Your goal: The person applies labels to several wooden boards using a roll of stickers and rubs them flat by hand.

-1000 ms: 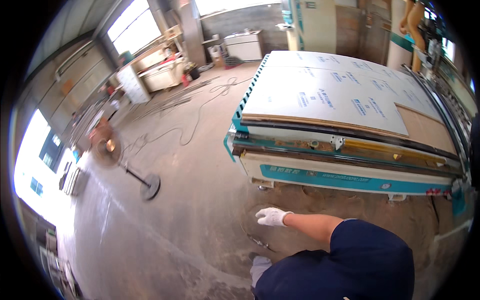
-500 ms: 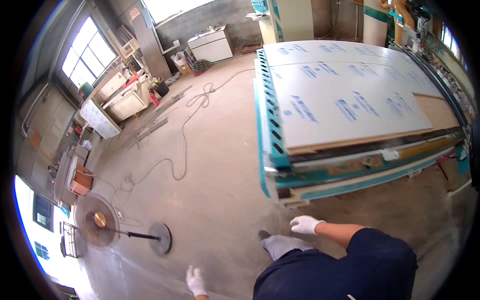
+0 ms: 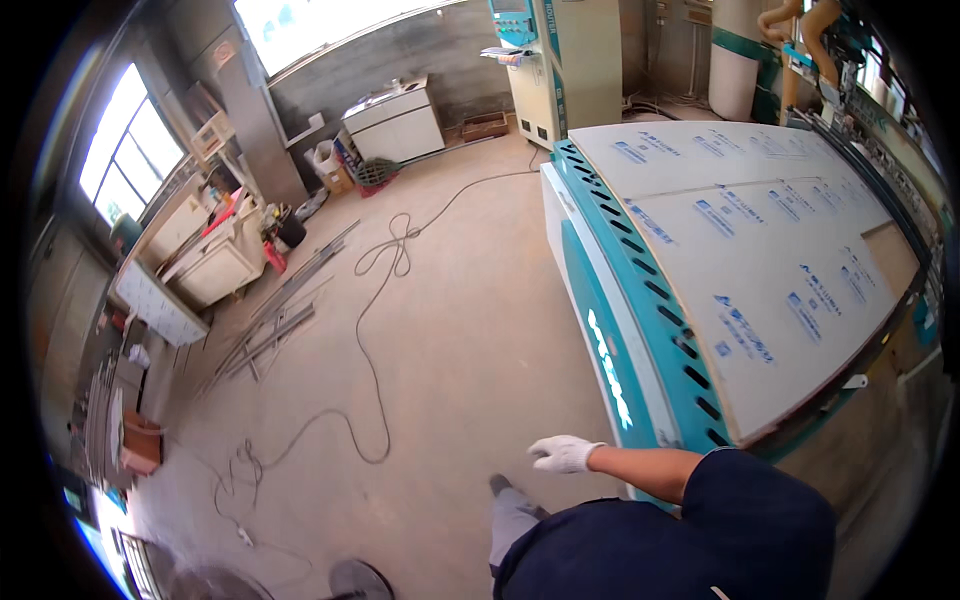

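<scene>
My right hand, in a white glove, reaches out in front of my body at the lower middle. Its fingers are slightly apart and nothing is in them. Just to its right is the near corner of a large machine table with a teal slotted edge. On that table lies a wide pale sheet with blue printing on its film. A gap separates the glove from the table. My left hand is out of the picture.
A grey cable loops across the concrete floor. Metal strips lie at the left, near a white cabinet. A round fan base shows at the bottom edge. A control cabinet stands beyond the table.
I have moved forward alongside the machine table, which now reaches lower in the picture. My left hand has left the view, and the fan has slid to the bottom edge.
</scene>
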`<action>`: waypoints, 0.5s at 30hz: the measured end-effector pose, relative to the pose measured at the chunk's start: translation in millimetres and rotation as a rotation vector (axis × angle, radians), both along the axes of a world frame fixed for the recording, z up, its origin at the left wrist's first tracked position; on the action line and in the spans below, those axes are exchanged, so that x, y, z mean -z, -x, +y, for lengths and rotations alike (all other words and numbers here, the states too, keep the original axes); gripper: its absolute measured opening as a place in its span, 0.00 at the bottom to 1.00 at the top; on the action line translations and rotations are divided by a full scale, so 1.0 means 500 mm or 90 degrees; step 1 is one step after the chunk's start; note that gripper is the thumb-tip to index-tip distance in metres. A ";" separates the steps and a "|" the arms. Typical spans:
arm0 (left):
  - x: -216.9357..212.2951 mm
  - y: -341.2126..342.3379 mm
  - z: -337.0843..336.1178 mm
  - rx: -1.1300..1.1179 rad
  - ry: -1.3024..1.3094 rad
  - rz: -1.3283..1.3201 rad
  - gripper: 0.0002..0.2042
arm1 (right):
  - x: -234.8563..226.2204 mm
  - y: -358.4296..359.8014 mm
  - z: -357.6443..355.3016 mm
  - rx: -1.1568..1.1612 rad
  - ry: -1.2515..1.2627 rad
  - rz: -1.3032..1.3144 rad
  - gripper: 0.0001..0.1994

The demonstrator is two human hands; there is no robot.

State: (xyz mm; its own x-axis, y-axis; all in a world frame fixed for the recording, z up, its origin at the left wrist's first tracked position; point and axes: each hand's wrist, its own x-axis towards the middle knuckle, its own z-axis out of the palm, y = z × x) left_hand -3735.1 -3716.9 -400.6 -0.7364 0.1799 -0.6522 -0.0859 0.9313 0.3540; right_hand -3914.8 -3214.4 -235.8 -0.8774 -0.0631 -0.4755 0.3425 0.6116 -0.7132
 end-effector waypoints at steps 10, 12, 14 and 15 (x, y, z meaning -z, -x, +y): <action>0.026 1.351 -0.038 0.480 0.184 0.503 0.03 | 0.144 0.232 0.233 0.278 -0.054 -0.187 0.28; -0.034 1.655 0.098 0.303 -0.020 0.594 0.08 | 0.187 0.314 0.268 0.359 -0.059 -0.192 0.27; -0.049 1.810 0.315 -0.163 -0.368 0.268 0.21 | 0.232 0.374 0.329 0.404 -0.068 -0.223 0.27; -0.104 1.814 0.499 -0.171 -0.417 0.175 0.21 | 0.240 0.396 0.361 0.457 -0.070 -0.233 0.27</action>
State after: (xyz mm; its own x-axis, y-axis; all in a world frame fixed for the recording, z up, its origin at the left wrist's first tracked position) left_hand -4641.9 -3467.2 -348.6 -0.9301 0.2593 -0.2601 -0.1085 0.4826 0.8691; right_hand -4112.7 -3034.0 -356.0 -0.4736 0.5193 -0.7113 0.8779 0.2138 -0.4285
